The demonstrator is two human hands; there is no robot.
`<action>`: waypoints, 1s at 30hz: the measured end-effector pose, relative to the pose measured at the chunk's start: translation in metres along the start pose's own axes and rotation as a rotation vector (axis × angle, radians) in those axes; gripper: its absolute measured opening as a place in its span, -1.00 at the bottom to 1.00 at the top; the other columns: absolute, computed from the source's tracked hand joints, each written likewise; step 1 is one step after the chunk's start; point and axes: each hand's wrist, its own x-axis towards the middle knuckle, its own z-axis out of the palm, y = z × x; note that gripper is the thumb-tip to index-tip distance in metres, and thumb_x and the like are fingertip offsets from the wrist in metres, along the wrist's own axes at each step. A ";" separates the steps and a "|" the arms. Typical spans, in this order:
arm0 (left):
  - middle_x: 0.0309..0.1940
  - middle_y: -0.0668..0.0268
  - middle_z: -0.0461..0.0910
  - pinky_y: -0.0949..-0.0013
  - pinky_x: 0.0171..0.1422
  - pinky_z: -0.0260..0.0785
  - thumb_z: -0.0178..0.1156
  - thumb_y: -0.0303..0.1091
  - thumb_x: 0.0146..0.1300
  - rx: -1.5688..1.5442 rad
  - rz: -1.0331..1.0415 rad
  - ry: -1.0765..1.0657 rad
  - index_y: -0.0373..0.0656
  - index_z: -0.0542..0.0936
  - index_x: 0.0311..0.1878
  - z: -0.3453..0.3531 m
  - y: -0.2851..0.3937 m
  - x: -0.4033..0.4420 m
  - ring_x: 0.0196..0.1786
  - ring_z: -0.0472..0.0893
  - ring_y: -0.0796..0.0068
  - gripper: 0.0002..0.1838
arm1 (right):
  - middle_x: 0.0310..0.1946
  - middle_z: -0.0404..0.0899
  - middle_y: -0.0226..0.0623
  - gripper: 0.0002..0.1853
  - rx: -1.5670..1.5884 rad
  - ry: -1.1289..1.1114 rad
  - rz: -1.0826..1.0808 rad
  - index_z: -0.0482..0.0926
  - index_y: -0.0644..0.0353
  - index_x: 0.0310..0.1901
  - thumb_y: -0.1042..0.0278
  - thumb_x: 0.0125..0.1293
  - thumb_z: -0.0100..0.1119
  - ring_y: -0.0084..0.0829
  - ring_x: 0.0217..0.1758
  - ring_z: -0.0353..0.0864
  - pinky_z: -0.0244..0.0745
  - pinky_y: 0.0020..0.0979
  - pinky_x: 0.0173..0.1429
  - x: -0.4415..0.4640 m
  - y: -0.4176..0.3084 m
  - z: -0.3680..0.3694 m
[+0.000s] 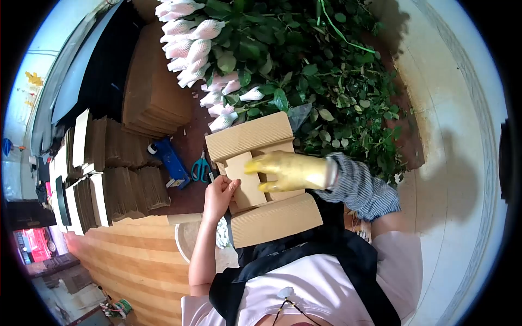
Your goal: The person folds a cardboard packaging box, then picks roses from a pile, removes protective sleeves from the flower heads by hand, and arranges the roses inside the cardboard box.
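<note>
A brown corrugated cardboard box (277, 220) lies before my body with its two long side flaps spread outward. My left hand (220, 196) is bare, and its fingers are closed at the left end of the box, pinching the edge of a smooth cardboard flap (246, 182). Above the box's middle is my right hand (296, 171), in a yellow glove with a striped cuff. Its fingers are stretched out and apart, their tips over the smooth flap. Whether they press on it I cannot tell.
Roses in white foam nets (198, 51) lie beyond the box, with leafy stems (326, 81) spreading right. Teal-handled scissors (201, 167) and a blue tool (171, 160) lie left. Folded cardboard stacks (130, 187) stand farther left. A white wall (451, 108) is at right.
</note>
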 end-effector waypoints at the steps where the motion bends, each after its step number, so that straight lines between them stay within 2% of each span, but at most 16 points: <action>1: -0.52 0.26 0.67 0.42 -0.33 0.54 0.38 -0.10 0.36 0.008 0.000 -0.010 -0.31 0.56 -0.29 0.000 0.004 -0.002 -0.43 0.61 0.65 -0.60 | 0.33 0.50 -0.09 -0.32 -0.132 -0.105 0.063 0.47 0.21 0.29 0.18 0.16 0.46 -0.11 0.20 0.62 0.53 -0.18 0.33 0.012 -0.012 -0.005; 4: -0.52 0.11 0.63 0.24 -0.39 0.48 0.39 -0.21 0.30 0.477 0.293 0.241 -0.22 0.55 -0.35 0.008 0.015 -0.014 -0.50 0.63 0.14 -0.71 | 0.16 0.62 -0.13 -0.45 -0.486 -0.428 0.311 0.52 0.24 0.21 0.27 0.19 0.39 -0.18 0.13 0.68 0.62 -0.22 0.13 0.044 -0.021 0.009; 6: -0.48 0.09 0.63 0.23 -0.41 0.42 0.44 -0.23 0.24 0.861 0.391 0.327 -0.22 0.56 -0.36 0.012 0.029 -0.026 -0.49 0.59 0.07 -0.71 | 0.00 0.69 -0.22 -0.60 -0.663 -0.312 0.365 0.58 0.22 0.14 0.36 0.27 0.26 -0.29 0.06 0.72 0.63 -0.29 0.03 0.050 -0.018 0.043; 8: -0.36 0.14 0.71 0.26 -0.27 0.55 0.50 -0.09 0.13 0.614 0.357 0.124 -0.19 0.64 -0.27 0.005 0.053 -0.039 -0.32 0.74 0.21 -0.64 | -0.07 0.76 -0.36 -0.76 -0.871 -0.157 0.216 0.71 0.10 -0.03 0.34 0.35 0.14 -0.35 -0.01 0.76 0.64 -0.30 -0.09 0.043 -0.022 0.047; 10: -0.19 0.14 0.75 0.31 -0.22 0.60 0.55 0.01 0.02 0.693 0.522 -0.117 -0.23 0.66 -0.10 0.008 0.068 -0.057 -0.26 0.76 0.26 -0.46 | -0.01 0.69 -0.23 -0.64 -0.601 -0.188 0.234 0.60 0.21 0.12 0.38 0.29 0.20 -0.25 0.03 0.73 0.62 -0.28 0.05 0.041 -0.004 0.046; 12: -0.02 0.11 0.74 0.35 -0.16 0.63 0.58 0.04 -0.07 1.001 0.560 -0.177 -0.28 0.62 0.03 0.026 0.058 -0.065 -0.21 0.77 0.24 -0.29 | 0.09 0.65 -0.13 -0.60 -0.291 -0.159 0.017 0.57 0.24 0.16 0.34 0.30 0.23 -0.13 0.09 0.68 0.58 -0.20 0.15 0.016 0.007 0.010; 13: 0.04 0.11 0.72 0.35 -0.19 0.63 0.58 0.01 -0.09 1.102 0.547 -0.141 -0.26 0.60 0.07 0.034 0.052 -0.065 -0.21 0.77 0.28 -0.28 | 0.20 0.58 -0.04 -0.54 0.158 -0.139 -0.053 0.53 0.24 0.25 0.29 0.35 0.26 -0.07 0.20 0.60 0.51 -0.16 0.29 0.004 0.024 -0.003; 14: 0.07 0.12 0.71 0.36 -0.24 0.62 0.57 -0.05 -0.10 1.195 0.520 -0.130 -0.23 0.57 0.12 0.042 0.051 -0.064 -0.25 0.77 0.32 -0.27 | 0.27 0.55 -0.07 -0.52 0.371 -0.280 0.023 0.49 0.20 0.33 0.30 0.43 0.24 -0.19 0.33 0.54 0.44 -0.26 0.40 0.002 0.010 -0.040; 16: 0.05 0.16 0.70 0.36 -0.30 0.59 0.56 -0.10 -0.06 1.273 0.545 -0.070 -0.20 0.55 0.14 0.048 0.047 -0.064 -0.29 0.76 0.34 -0.30 | 0.31 0.55 -0.22 -0.57 0.797 -0.038 0.023 0.47 0.15 0.37 0.36 0.51 0.15 -0.37 0.40 0.48 0.38 -0.29 0.48 -0.013 0.014 -0.077; 18: 0.15 0.16 0.63 0.37 -0.35 0.59 0.54 -0.08 -0.04 1.217 0.567 -0.125 -0.22 0.55 0.12 0.043 0.047 -0.063 -0.35 0.74 0.41 -0.32 | 0.30 0.56 -0.25 -0.56 0.310 0.464 0.097 0.49 0.13 0.34 0.51 0.44 0.15 -0.34 0.35 0.53 0.41 -0.26 0.46 -0.023 0.034 -0.119; 20: 0.16 0.14 0.61 0.36 -0.32 0.60 0.54 -0.11 -0.04 1.131 0.547 -0.093 -0.19 0.55 0.10 0.043 0.045 -0.065 -0.34 0.75 0.37 -0.35 | 0.24 0.58 -0.18 -0.50 -0.699 0.569 0.448 0.53 0.11 0.25 0.58 0.24 0.17 -0.15 0.15 0.64 0.54 -0.17 0.31 -0.035 0.086 -0.150; 22: 0.17 0.13 0.61 0.34 -0.28 0.61 0.55 -0.12 -0.05 1.091 0.566 -0.090 -0.19 0.54 0.10 0.040 0.046 -0.066 -0.31 0.75 0.31 -0.34 | 0.01 0.70 -0.18 -0.60 -1.152 0.603 0.571 0.66 0.07 0.05 0.61 0.15 0.19 -0.15 0.00 0.70 0.59 -0.14 0.07 -0.055 0.151 -0.156; 24: -0.11 0.16 0.71 0.28 -0.29 0.59 0.60 -0.13 -0.13 1.021 0.568 -0.078 -0.23 0.56 0.13 0.038 0.044 -0.063 -0.31 0.74 0.21 -0.27 | -0.15 0.72 -0.16 -0.66 -0.902 0.511 0.543 0.69 0.09 -0.12 0.63 0.04 0.23 -0.12 -0.04 0.69 0.57 -0.12 0.08 -0.076 0.204 -0.163; 25: -0.18 0.16 0.71 0.26 -0.26 0.60 0.59 -0.10 -0.08 0.989 0.597 -0.077 -0.25 0.56 0.14 0.036 0.044 -0.062 -0.29 0.75 0.21 -0.27 | -0.20 0.71 -0.15 -0.71 -0.866 0.658 0.467 0.68 0.15 -0.17 0.62 0.02 0.25 -0.10 -0.05 0.67 0.56 -0.13 0.10 -0.074 0.183 -0.170; 28: 0.09 0.11 0.65 0.30 -0.23 0.63 0.54 0.00 0.02 0.971 0.540 -0.126 -0.18 0.57 0.08 0.032 0.048 -0.062 -0.25 0.76 0.22 -0.36 | -0.30 0.68 -0.19 -0.75 -0.908 0.850 0.192 0.66 0.18 -0.20 0.65 0.07 0.23 -0.10 -0.19 0.64 0.56 -0.12 0.06 -0.086 0.101 -0.195; 30: 0.05 0.05 0.66 0.24 -0.17 0.62 0.46 0.06 0.14 0.923 0.512 -0.170 -0.19 0.58 0.12 0.025 0.057 -0.053 -0.17 0.75 0.11 -0.38 | -0.37 0.61 -0.15 -0.78 -0.873 0.767 0.175 0.63 0.17 -0.18 0.64 0.14 0.16 -0.07 -0.23 0.62 0.55 -0.09 -0.05 -0.105 0.051 -0.185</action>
